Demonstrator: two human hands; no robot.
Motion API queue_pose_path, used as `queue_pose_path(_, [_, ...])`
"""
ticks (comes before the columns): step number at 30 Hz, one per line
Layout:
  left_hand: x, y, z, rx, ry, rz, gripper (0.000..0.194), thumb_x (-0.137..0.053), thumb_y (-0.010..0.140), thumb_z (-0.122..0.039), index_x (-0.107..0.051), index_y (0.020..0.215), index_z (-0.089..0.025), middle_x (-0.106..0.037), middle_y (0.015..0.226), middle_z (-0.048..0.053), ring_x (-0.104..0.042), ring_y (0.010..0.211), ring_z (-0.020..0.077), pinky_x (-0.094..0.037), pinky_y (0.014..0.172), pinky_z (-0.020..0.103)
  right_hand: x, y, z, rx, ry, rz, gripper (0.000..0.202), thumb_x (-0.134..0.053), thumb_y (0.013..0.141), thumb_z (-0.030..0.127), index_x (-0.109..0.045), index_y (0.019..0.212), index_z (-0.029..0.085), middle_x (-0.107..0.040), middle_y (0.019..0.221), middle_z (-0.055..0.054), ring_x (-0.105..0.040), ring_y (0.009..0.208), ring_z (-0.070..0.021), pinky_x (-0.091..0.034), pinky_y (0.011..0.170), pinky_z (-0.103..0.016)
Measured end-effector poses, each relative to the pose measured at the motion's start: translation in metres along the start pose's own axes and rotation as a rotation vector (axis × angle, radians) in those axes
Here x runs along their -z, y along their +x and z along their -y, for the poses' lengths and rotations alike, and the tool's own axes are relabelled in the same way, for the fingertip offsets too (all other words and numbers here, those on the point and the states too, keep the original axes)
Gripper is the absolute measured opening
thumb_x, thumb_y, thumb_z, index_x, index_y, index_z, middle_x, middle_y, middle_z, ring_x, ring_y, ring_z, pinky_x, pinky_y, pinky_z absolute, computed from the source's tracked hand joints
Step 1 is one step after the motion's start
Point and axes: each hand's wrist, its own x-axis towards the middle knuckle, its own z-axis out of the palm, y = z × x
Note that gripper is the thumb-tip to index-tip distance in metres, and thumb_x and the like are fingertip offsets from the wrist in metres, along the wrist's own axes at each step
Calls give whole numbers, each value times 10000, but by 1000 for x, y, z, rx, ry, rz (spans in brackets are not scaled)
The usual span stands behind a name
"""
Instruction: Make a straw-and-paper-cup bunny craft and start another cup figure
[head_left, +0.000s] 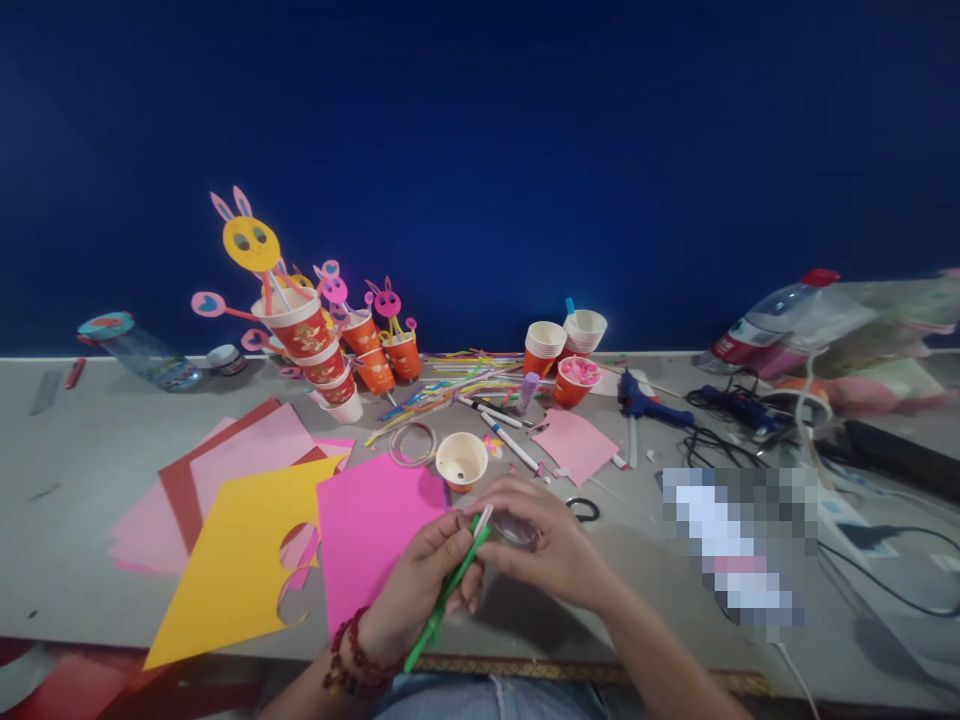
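Observation:
Low in the centre, my left hand (pixel 442 560) is closed around a bundle of green strips (pixel 433 625) that slants down toward the table's front edge. A thin white stick (pixel 486 518) pokes out at the bundle's upper end. My right hand (pixel 544 540) curls beside that end, its fingers bent round a clear roll of tape (pixel 517 530). Both hands meet near the stick's tip. Just beyond them stands a paper cup (pixel 461 462) with a hole in its bottom. Red bead bracelets circle my left wrist.
Yellow (pixel 232 550) and magenta paper (pixel 379 520) lie left. Rabbit-decorated cups (pixel 304 335) stand behind. Pipe cleaners (pixel 457 375), pens and stacked cups (pixel 544 345) are farther back. A blue glue gun (pixel 652 405), cables, scissors (pixel 583 509) and a bottle (pixel 765 325) are right.

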Motion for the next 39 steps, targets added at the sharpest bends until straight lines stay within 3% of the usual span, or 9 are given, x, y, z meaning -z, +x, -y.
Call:
queue_pose_path(7, [2,-1,4,-34,11,17,380,-733,859,-522,-635,899,-157,-434,420,-119,-274,331,29,-340,419,164,2,0,0,-5,-17,38,303,-780,833,178,-717,1123,238,-716,1110,-61,-662,1062,-215,-502,937,-309])
queue_pose_path(14, [5,0,8,-36,-33,76,371,-726,863,-522,-642,912,-163,-438,424,-114,-255,315,30,-322,395,168,1,0,-5,6,2,48,232,-787,852,250,-720,1075,248,-705,1055,-51,-664,1009,-209,-516,884,-301])
queue_pose_path(18, [4,-2,7,-66,17,-12,388,-730,853,-541,-609,869,-173,-475,437,-97,-379,361,47,-306,411,155,0,-1,1,-24,-33,9,271,-788,848,232,-672,1092,258,-705,1117,-49,-651,1070,-221,-492,939,-329])
queue_pose_path(23, [-2,-5,0,-115,145,-121,438,-736,828,-580,-564,830,-177,-566,515,-59,-438,432,54,-314,439,151,-2,-3,8,31,-42,-59,140,-714,877,161,-624,941,247,-690,1034,-27,-653,1007,-198,-492,912,-318])
queue_pose_path(29, [-12,-5,-8,-158,267,-171,486,-715,805,-641,-548,815,-186,-582,557,-50,-476,429,70,-354,423,165,-4,-3,6,30,-98,-122,83,-699,901,187,-638,908,242,-688,946,-31,-655,934,-207,-495,886,-340])
queue_pose_path(35, [-15,-5,-7,-195,314,-181,480,-671,839,-647,-567,800,-180,-598,573,-34,-521,440,87,-412,437,185,-3,-2,6,67,-165,-102,95,-667,911,166,-634,946,248,-690,943,-30,-644,945,-215,-473,897,-356])
queue_pose_path(39, [-14,-4,-5,-186,324,-190,481,-649,856,-649,-561,783,-182,-575,562,-41,-489,423,77,-374,421,178,-2,-1,10,85,-223,-71,81,-640,937,169,-616,947,246,-689,961,-36,-628,974,-218,-468,885,-354])
